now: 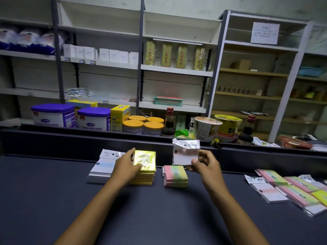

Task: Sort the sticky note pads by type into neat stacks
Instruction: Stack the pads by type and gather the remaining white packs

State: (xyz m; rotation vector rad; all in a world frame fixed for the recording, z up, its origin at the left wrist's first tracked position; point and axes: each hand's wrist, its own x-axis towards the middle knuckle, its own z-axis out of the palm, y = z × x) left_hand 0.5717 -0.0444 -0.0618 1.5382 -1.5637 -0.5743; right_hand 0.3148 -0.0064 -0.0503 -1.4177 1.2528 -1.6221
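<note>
Seen from above, looking forward and down at a dark desk (53, 200). Left hand (126, 167) resting on the yellow stack (144, 171), thumb along the far left edge and fingers curled at the near side of the top pad, so a grip closed around that top pad. Right hand (203, 165) lifted above the desk, pinching a white wrapped pad (184, 154) between thumb and fingers; grip closed on it, the pad upright with its torn wrapper flap at the top. Directly below that pad, a pink-and-green stack (175, 175) lying on the desk, just beside the yellow stack and apart from it. To the left of the yellow stack, touching or nearly touching it, a white stack (101, 172), partly hidden by the left wrist. Far right on the desk, well apart from the three stacks, a loose spread of unsorted pads (290, 191): pink-and-green ones, white ones and a yellow one at the edge, overlapping. Behind the desk, a raised ledge with purple-lidded tins (53, 114), orange-lidded jars (143, 125) and a dark sauce bottle (169, 122); further back, shelves (177, 69) with boxes and packets.
</note>
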